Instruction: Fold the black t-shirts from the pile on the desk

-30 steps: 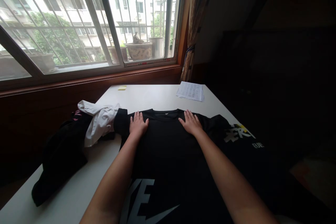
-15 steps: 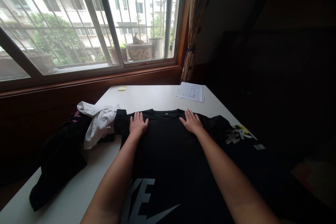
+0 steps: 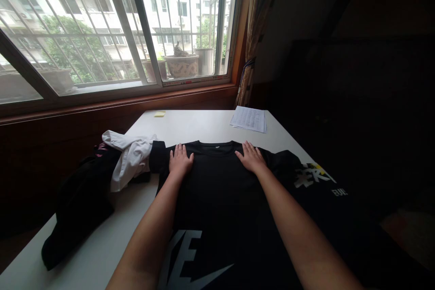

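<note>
A black T-shirt (image 3: 217, 190) lies spread on the white table (image 3: 190, 124), its neckline toward the window and a pale logo low on its front. My left hand (image 3: 181, 161) rests flat on the shirt's left shoulder, fingers stretched out. On the right shoulder lies my right hand (image 3: 250, 157), also flat with its thumb apart. Neither hand grips the cloth. My forearms cover parts of the shirt's sides. Beyond the right sleeve shows dark cloth with a pale and yellow print (image 3: 314, 174).
To the left, a white garment (image 3: 132, 158) is heaped beside dark clothes (image 3: 81, 204) hanging over the table edge. Printed papers (image 3: 249, 119) and a yellow note (image 3: 159, 113) lie at the far end. Behind stand a barred window (image 3: 183, 18) and a tied curtain (image 3: 249, 59).
The whole view has shifted slightly, so things appear a little farther right. Both hands stay flat on the shirt's shoulders, and the shirt looks unchanged.
</note>
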Available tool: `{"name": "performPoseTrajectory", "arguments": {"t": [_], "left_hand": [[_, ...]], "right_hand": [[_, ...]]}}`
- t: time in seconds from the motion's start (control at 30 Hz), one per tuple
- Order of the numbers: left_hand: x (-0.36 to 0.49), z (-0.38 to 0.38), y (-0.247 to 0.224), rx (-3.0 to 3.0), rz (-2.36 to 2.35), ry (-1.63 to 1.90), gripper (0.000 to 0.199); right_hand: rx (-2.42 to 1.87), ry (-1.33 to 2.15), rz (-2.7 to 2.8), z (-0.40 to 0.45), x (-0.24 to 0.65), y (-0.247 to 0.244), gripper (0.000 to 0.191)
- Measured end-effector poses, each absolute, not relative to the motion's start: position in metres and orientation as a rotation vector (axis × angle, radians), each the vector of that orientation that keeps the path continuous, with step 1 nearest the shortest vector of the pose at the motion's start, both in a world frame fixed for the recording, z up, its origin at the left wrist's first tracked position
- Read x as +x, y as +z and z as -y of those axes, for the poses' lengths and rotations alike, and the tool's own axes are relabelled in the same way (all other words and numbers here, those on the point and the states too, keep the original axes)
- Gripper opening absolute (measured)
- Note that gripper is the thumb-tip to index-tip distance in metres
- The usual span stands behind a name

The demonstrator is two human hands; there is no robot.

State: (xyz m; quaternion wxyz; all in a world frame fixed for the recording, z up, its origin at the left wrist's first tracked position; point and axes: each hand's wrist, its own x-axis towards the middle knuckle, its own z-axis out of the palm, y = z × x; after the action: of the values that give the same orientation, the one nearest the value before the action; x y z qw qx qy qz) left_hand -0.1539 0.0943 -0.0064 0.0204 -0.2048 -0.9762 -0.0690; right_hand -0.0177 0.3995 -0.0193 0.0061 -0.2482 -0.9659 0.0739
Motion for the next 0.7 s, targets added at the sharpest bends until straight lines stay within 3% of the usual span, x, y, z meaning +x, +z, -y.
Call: {"name": "performPoseTrajectory", "arguments": {"t": [0.7], "left_hand": [[-0.084, -0.058, -0.002, -0.793, 3.116, -0.286, 0.077]], "right_hand": [[-0.699, 0.191, 3.021, -0.383, 0.017, -0.022, 0.083]]}}
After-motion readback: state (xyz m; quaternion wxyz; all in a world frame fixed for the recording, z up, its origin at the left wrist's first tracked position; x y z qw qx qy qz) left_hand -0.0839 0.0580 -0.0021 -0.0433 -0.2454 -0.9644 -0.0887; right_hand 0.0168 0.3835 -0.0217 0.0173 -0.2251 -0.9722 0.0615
